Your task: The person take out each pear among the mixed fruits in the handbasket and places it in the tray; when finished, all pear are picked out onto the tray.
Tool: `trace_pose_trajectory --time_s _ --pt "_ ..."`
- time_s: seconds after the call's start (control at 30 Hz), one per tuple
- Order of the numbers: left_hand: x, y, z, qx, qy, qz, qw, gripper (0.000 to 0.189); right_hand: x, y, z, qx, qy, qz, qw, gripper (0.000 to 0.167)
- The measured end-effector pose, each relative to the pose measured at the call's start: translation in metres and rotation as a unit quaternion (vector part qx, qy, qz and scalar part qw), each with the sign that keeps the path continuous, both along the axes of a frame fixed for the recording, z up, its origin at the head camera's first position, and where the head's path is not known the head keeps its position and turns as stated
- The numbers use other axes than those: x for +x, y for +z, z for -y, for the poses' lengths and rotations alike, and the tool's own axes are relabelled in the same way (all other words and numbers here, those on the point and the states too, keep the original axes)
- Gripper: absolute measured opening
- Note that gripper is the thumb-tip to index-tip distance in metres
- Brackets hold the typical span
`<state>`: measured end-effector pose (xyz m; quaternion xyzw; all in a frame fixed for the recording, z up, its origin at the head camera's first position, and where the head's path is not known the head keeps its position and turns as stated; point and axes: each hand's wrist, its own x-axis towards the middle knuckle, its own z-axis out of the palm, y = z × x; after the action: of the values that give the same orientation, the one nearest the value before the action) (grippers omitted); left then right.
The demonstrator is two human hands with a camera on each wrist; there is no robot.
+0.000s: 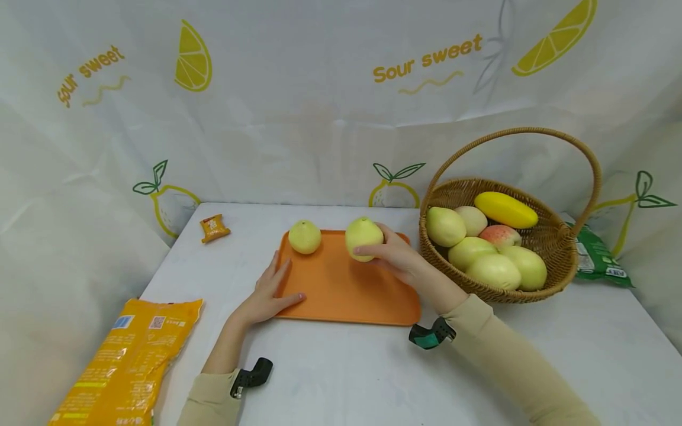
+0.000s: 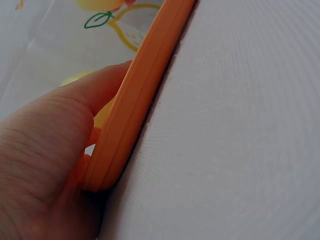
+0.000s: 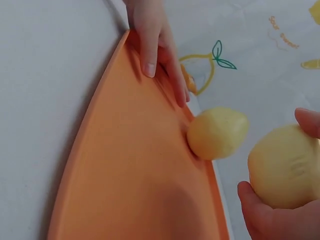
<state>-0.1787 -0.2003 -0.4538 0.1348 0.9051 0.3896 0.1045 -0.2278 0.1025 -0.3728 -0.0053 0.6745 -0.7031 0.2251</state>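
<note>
My right hand [image 1: 391, 254] holds a yellow-green pear [image 1: 364, 234] above the right half of an orange tray [image 1: 341, 290]. In the right wrist view, a thumb and fingertips grip this held pear [image 3: 280, 167] from opposite sides. A second pear [image 1: 304, 237] sits at the tray's back left corner. My left hand [image 1: 269, 296] rests on the tray's left edge with its fingers spread and fairly straight. The left wrist view shows the left thumb lying along the tray's rim [image 2: 132, 110].
A handled wicker basket [image 1: 570, 260] at the right holds several pears, peaches and a long yellow fruit [image 1: 506, 210]. Behind it lies a green packet [image 1: 599, 257]. A small orange packet [image 1: 214, 228] lies at the back left, a large orange bag [image 1: 128, 361] at the front left.
</note>
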Motion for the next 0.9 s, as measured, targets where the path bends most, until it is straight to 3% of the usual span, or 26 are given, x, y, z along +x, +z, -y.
trace_pose_trajectory --time_s 0.27,0.9 --pt "0.001 0.0 0.001 0.001 0.004 -0.002 1.0 0.094 -0.007 -0.015 0.011 0.068 -0.031 -0.01 0.9971 0.087" --pt "0.0 0.001 -0.001 -0.005 0.011 0.008 0.9999 0.094 -0.022 -0.039 0.033 0.103 -0.067 -0.053 0.991 0.088"
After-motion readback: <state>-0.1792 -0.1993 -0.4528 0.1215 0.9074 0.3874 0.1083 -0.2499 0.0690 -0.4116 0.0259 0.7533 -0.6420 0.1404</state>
